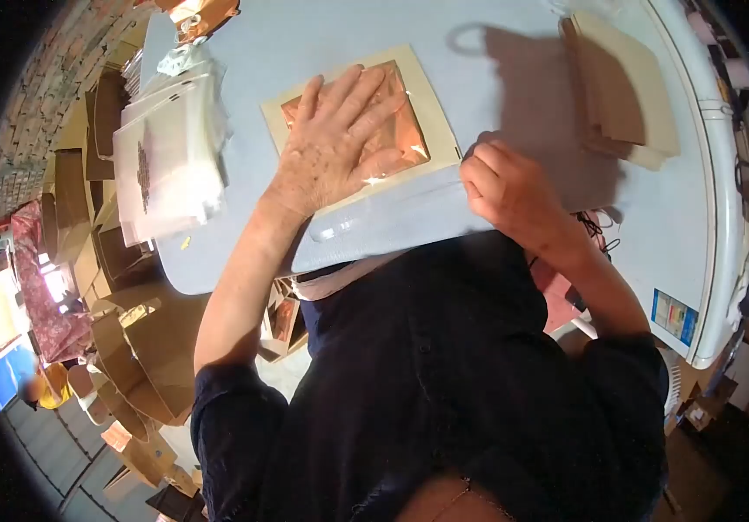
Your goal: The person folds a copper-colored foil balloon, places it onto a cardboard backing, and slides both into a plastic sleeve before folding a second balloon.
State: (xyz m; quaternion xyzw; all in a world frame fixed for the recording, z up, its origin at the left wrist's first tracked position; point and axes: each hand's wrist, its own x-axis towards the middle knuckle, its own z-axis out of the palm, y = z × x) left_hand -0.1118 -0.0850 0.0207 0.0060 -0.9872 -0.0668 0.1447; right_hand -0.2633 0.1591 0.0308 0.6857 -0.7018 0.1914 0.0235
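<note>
My left hand (340,130) lies flat with its fingers spread on a shiny orange packet (411,139). Under the packet is a tan card sheet (422,74), and both appear to be inside a clear plastic bag (392,193). The bag's transparent flap stretches toward the table's near edge. At the bag's right corner, my right hand (514,187) is closed, its fingertips pinched on the bag's edge. The exact bit between those fingers is mostly hidden.
A stack of clear plastic bags (170,157) lies on the left of the pale table (305,35). Tan card sheets (631,87) are piled at the right, by a shadow. An orange packet (203,16) sits at the far left. Cardboard boxes (144,365) crowd the floor at left.
</note>
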